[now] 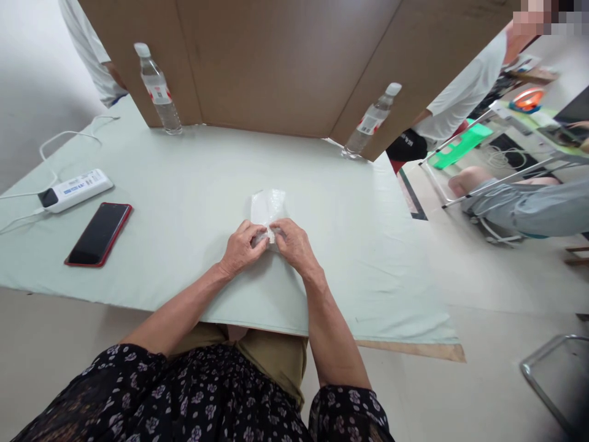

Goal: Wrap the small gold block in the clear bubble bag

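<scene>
A small clear plastic bag (pixel 267 205) lies flat on the pale green table cloth (pixel 193 202), in the middle of the table. My left hand (pixel 241 248) and my right hand (pixel 292 244) meet at the bag's near end. Fingers of both hands pinch that end between them. The far part of the bag rests on the cloth beyond my fingertips. What is inside the bag is too small to tell.
A red-edged phone (pixel 98 234) and a white power bank (pixel 76 190) with cables lie at the left. Two water bottles (pixel 157 89) (pixel 372 120) stand before a cardboard screen (pixel 276 61). Other people sit and stand at the right and far left.
</scene>
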Motion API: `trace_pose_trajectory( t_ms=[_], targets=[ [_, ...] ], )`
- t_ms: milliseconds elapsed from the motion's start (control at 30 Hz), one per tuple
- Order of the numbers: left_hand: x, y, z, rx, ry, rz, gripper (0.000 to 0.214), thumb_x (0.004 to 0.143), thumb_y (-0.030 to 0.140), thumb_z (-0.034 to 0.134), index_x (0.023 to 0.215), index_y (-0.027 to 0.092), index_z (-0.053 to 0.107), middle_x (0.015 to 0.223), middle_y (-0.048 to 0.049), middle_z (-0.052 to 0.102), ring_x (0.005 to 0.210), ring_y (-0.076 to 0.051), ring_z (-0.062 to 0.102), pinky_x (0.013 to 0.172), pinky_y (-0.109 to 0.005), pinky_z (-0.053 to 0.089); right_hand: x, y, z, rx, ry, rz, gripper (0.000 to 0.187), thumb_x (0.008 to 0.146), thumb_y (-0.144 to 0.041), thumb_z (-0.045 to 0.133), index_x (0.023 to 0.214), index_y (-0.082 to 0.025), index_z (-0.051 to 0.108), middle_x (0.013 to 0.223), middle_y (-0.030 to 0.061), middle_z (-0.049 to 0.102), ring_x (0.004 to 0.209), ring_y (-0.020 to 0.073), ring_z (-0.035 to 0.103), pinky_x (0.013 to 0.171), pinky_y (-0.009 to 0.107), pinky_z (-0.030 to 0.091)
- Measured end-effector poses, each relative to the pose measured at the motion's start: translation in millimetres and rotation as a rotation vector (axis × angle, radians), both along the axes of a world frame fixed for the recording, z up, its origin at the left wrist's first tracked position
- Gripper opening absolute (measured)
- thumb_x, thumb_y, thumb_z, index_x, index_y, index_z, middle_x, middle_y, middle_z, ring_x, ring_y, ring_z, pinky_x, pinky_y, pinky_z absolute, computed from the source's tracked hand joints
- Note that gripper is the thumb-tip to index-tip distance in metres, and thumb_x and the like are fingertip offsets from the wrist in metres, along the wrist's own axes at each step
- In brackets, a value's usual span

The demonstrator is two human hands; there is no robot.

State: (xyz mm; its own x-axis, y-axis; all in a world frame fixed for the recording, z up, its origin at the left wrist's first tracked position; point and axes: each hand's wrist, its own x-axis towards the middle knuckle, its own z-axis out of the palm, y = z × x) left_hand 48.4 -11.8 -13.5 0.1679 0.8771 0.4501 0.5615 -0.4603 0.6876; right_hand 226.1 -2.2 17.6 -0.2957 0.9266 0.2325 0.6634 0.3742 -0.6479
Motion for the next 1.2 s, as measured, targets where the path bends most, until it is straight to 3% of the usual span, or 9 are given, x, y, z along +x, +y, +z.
trace_pose_trajectory(
  t_ms=[900,1200],
  targets=[
    [-2.5,2.6,4.3,-0.021,-0.018,-0.044,0.017,0.085,0.022,0.066,0.102,0.019,0.070,0.080,-0.0001,0.057,0.065,-0.012,0.051,0.063,-0.025,0.046,-0.9,-0.2,1.0,0.024,0.001,0.008,0.038,0.081,-0.007,0.043,0.106,-0.021,0.067,0.114,0.0092,0.071,0.111,0.0215,0.065,0.101,0.035,0.050],
    [-3.4,2.0,5.0,-0.044,-0.039,-0.042,0.018,0.084,0.021,0.067,0.101,0.019,0.070,0.079,0.0008,0.055,0.063,-0.010,0.049,0.062,-0.024,0.045,1.6,2.7,-2.9,0.025,0.088,0.016,0.037,0.079,-0.008,0.046,0.106,-0.021,0.069,0.114,0.0075,0.072,0.108,0.0204,0.066,0.099,0.035,0.051]
  ],
)
